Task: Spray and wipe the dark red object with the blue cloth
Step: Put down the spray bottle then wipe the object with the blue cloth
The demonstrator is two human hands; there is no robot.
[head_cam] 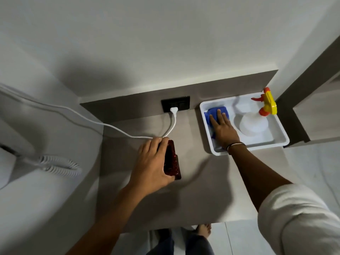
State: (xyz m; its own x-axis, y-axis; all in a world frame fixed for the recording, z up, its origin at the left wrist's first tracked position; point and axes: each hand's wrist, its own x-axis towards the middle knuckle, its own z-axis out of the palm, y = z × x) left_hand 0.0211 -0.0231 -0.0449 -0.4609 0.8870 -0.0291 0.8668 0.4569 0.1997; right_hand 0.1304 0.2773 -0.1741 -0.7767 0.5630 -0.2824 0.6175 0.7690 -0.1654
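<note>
A flat dark red object (172,161) is tilted on its edge on the grey-brown counter, and my left hand (152,162) grips it from the left side. My right hand (221,127) lies palm down on the blue cloth (213,112), fingers spread flat over it, inside the left part of a white tray (276,143). A clear spray bottle (254,124) with a yellow and orange trigger head (267,102) lies in the right part of the same tray, apart from my hand.
A white cable (92,122) runs from a plug in the black wall socket (175,104) across the counter to the left. A coiled white cord (60,165) lies on the white surface at the left. The counter's front edge is near my feet.
</note>
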